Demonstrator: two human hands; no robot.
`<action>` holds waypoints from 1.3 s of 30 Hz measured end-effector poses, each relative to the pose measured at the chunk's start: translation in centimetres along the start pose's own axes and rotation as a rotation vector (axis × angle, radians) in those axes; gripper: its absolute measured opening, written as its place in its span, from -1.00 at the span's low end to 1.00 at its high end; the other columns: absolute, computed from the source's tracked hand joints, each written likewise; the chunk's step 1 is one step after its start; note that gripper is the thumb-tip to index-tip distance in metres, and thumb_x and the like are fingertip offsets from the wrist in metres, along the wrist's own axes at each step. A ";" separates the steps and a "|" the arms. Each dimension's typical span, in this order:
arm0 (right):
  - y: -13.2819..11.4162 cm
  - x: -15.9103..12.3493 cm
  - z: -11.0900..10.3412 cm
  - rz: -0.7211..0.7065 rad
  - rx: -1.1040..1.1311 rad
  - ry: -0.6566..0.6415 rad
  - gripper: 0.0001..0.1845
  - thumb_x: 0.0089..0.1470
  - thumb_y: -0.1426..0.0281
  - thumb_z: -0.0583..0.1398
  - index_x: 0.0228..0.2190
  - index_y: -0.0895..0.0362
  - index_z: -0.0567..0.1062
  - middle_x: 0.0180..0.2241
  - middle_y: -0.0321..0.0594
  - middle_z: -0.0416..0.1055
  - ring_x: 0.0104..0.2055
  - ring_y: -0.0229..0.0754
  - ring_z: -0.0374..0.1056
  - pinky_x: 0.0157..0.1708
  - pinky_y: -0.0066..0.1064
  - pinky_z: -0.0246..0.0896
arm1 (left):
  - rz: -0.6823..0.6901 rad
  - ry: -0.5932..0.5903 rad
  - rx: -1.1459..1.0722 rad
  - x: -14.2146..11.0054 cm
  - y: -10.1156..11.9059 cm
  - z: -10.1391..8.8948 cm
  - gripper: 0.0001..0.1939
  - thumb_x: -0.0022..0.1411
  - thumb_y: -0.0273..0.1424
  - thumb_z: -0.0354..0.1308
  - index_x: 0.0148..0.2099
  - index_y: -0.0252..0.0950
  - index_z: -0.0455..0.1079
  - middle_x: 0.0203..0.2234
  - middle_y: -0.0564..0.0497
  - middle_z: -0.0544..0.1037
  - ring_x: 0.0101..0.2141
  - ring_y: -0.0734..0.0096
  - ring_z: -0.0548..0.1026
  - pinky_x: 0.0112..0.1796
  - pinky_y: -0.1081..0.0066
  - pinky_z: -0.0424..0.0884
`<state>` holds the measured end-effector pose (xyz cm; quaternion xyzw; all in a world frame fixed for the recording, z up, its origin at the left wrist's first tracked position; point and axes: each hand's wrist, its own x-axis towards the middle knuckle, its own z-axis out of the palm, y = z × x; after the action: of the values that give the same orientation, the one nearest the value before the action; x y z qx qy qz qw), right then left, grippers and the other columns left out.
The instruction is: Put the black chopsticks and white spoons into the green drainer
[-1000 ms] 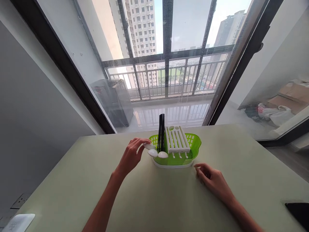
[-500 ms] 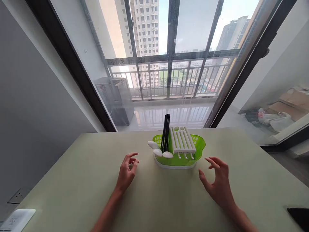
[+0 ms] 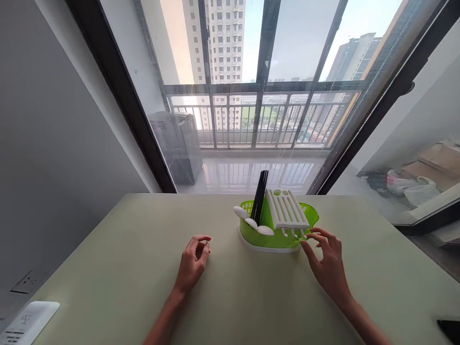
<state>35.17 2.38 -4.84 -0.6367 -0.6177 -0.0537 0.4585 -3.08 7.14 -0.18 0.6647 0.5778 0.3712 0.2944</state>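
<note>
A green cutlery basket (image 3: 268,240) with a white base stands on the table. Black chopsticks (image 3: 259,199) rise from its left part, and a white slotted rack (image 3: 287,211) sits over the right part. White spoons, one of them a spoon (image 3: 265,230) at the front, show their bowls over the near rim. My right hand (image 3: 327,258) has its thumb and fingertips closed on the basket's right end, close to small white hooks. My left hand (image 3: 193,263) rests on the table left of the basket, loosely curled and holding nothing, thumb and forefinger slightly apart.
The pale green table (image 3: 143,268) reaches the glass door at the back. A white device (image 3: 30,322) lies at the left front edge, and a dark object (image 3: 449,329) at the right edge. A wall socket (image 3: 27,282) is at the left.
My right hand has closed in from beside the basket onto its right end. The left hand stays curled on the table. The whole view has shifted slightly, with the scene now further right.
</note>
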 end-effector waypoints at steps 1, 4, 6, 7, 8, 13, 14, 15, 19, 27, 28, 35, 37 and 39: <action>0.2 0.1 -0.1 0.000 -0.007 0.000 -0.64 0.31 0.02 0.14 -0.11 0.01 0.47 0.05 -0.04 0.37 0.01 0.08 0.28 -0.09 -0.03 0.33 | 0.003 -0.003 0.002 0.0 0.0 0.0 -0.74 0.38 -0.20 0.05 -0.05 -0.21 0.45 -0.38 0.04 0.57 -0.34 0.32 0.56 -0.26 0.36 0.42; 1.0 0.3 -0.6 0.002 -0.029 0.001 -0.62 0.30 0.00 0.13 -0.12 0.02 0.47 0.06 -0.04 0.39 -0.02 0.07 0.28 -0.12 -0.06 0.31 | 0.016 -0.008 0.012 -0.2 0.1 0.1 -0.74 0.38 -0.20 0.03 -0.07 -0.20 0.45 -0.34 0.02 0.58 -0.32 0.31 0.57 -0.26 0.36 0.44; 1.7 0.5 -0.9 0.006 -0.041 0.004 -0.61 0.30 -0.02 0.12 -0.12 0.01 0.48 0.06 -0.04 0.40 -0.02 0.08 0.28 -0.13 -0.07 0.31 | 0.024 -0.007 0.018 -0.2 0.2 0.1 -0.74 0.38 -0.20 0.03 -0.08 -0.20 0.46 -0.32 0.01 0.59 -0.31 0.30 0.57 -0.25 0.35 0.45; 2.2 0.6 -1.1 0.010 -0.047 0.007 -0.60 0.30 -0.03 0.11 -0.12 0.01 0.49 0.06 -0.03 0.40 -0.03 0.08 0.28 -0.14 -0.07 0.31 | 0.028 -0.008 0.019 -0.3 0.2 0.1 -0.75 0.38 -0.20 0.03 -0.09 -0.20 0.46 -0.32 0.01 0.59 -0.31 0.30 0.58 -0.25 0.35 0.45; 2.7 0.7 -1.2 0.015 -0.055 0.013 -0.58 0.29 -0.04 0.11 -0.12 0.02 0.49 0.06 -0.02 0.40 -0.04 0.09 0.27 -0.15 -0.07 0.31 | 0.031 -0.008 0.019 -0.3 0.3 0.1 -0.75 0.37 -0.20 0.03 -0.09 -0.20 0.46 -0.31 0.01 0.59 -0.31 0.30 0.58 -0.25 0.35 0.46; 5.0 1.2 -2.0 0.027 -0.097 0.035 -0.50 0.28 -0.09 0.08 -0.12 0.04 0.50 0.07 0.00 0.41 -0.05 0.09 0.27 -0.18 -0.09 0.31 | 0.040 -0.020 0.027 -0.3 0.2 0.1 -0.75 0.39 -0.21 0.03 -0.09 -0.20 0.46 -0.28 -0.01 0.60 -0.31 0.31 0.58 -0.26 0.35 0.46; 5.5 1.3 -2.2 0.027 -0.101 0.042 -0.49 0.28 -0.10 0.07 -0.11 0.04 0.50 0.07 0.00 0.41 -0.04 0.09 0.27 -0.19 -0.10 0.32 | 0.041 -0.024 0.029 -0.3 0.2 0.2 -0.75 0.39 -0.22 0.02 -0.09 -0.20 0.46 -0.27 -0.01 0.60 -0.31 0.31 0.58 -0.25 0.35 0.46; 6.0 1.4 -2.4 0.030 -0.106 0.051 -0.48 0.28 -0.10 0.07 -0.11 0.05 0.50 0.07 0.00 0.41 -0.03 0.08 0.28 -0.19 -0.11 0.32 | 0.043 -0.025 0.032 -0.3 0.1 0.2 -0.75 0.39 -0.22 0.02 -0.09 -0.21 0.46 -0.27 -0.01 0.60 -0.31 0.32 0.58 -0.25 0.36 0.46; 8.2 1.8 -3.1 0.040 -0.139 0.066 -0.44 0.28 -0.12 0.05 -0.11 0.07 0.50 0.06 0.02 0.41 -0.04 0.07 0.31 -0.18 -0.12 0.31 | 0.049 -0.023 0.034 -0.4 0.1 0.1 -0.75 0.39 -0.22 0.03 -0.10 -0.20 0.47 -0.27 -0.01 0.60 -0.31 0.31 0.58 -0.28 0.37 0.46; 11.3 3.1 -4.1 0.016 -0.177 0.126 -0.38 0.28 -0.16 0.02 -0.13 0.10 0.52 0.03 0.06 0.45 0.01 0.14 0.35 -0.15 -0.04 0.32 | 0.040 -0.030 0.032 -0.3 0.1 0.2 -0.73 0.38 -0.19 0.02 -0.10 -0.18 0.49 -0.25 -0.02 0.61 -0.29 0.28 0.58 -0.29 0.35 0.47; 11.2 3.3 -4.3 0.021 -0.179 0.129 -0.36 0.27 -0.17 0.01 -0.14 0.11 0.52 0.03 0.07 0.45 0.01 0.16 0.35 -0.15 -0.03 0.33 | 0.039 -0.030 0.031 -0.3 0.1 0.2 -0.73 0.38 -0.19 0.02 -0.10 -0.18 0.49 -0.24 -0.02 0.61 -0.29 0.28 0.58 -0.29 0.34 0.47; 5.5 2.2 -4.7 0.221 -0.077 0.255 -0.36 0.21 -0.08 0.16 0.06 0.17 0.45 0.10 0.16 0.37 0.08 0.19 0.34 -0.23 -0.12 0.40 | 0.038 -0.039 0.033 -0.4 0.3 0.2 -0.75 0.38 -0.22 0.03 -0.09 -0.19 0.48 -0.22 -0.02 0.60 -0.27 0.29 0.56 -0.27 0.35 0.45; 3.5 1.1 -4.1 0.332 -0.020 0.204 -0.44 0.21 -0.05 0.17 0.00 0.13 0.46 0.04 0.11 0.43 -0.11 0.08 0.44 -0.42 -0.25 0.33 | 0.043 -0.035 0.036 -0.4 0.4 0.2 -0.77 0.38 -0.23 0.04 -0.11 -0.19 0.48 -0.24 -0.01 0.60 -0.28 0.31 0.56 -0.28 0.36 0.45; 1.7 0.1 -3.1 0.412 0.100 0.057 -0.53 0.22 -0.03 0.17 -0.09 0.09 0.47 -0.08 0.01 0.52 -0.20 0.01 0.47 -0.46 -0.31 0.30 | 0.049 -0.033 0.041 -0.4 0.4 0.2 -0.78 0.38 -0.24 0.05 -0.12 -0.19 0.47 -0.24 0.00 0.61 -0.29 0.31 0.56 -0.29 0.37 0.44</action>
<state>38.16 0.75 -3.94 -0.7243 -0.4631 0.0539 0.5079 -2.68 6.73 -0.04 0.6904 0.5641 0.3552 0.2809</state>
